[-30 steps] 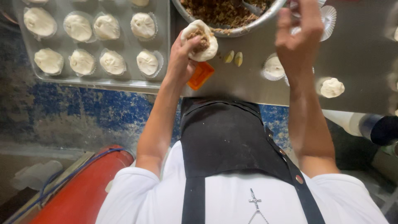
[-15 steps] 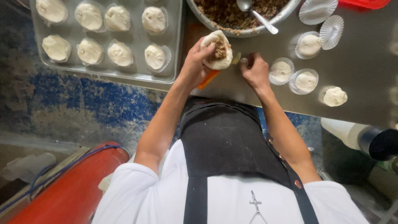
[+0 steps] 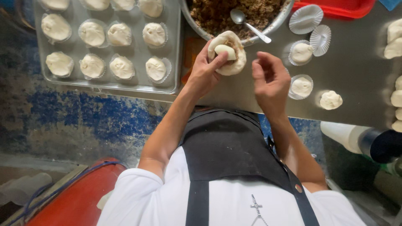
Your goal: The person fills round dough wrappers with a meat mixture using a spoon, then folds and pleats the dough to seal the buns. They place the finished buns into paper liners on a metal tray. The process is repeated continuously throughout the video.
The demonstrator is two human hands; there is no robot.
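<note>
Two bare hands work over a grey steel table (image 3: 360, 83) at the centre top of the frame. Largest in view, a metal baking tray (image 3: 176, 54) fills the upper left, its soft white dough buns sitting in pleated paper cups. Right of it, a round metal bowl (image 3: 281, 19) holds crumbly brown filling with a spoon (image 3: 249, 25) resting in it.

Just below the bowl's rim, the left hand (image 3: 205, 71) cups a dough round (image 3: 230, 52), fingers curled under it and thumb pressed across its open top, where brown filling and a pale lump show. That round lies to the upper left of the right hand (image 3: 270, 79), which hangs just beside it, holding nothing, fingers loosely bent and apart; of the two, the left is the one in contact. Smaller finished buns (image 3: 301, 52) and empty paper cups (image 3: 305, 19) dot the table to the right.
</note>
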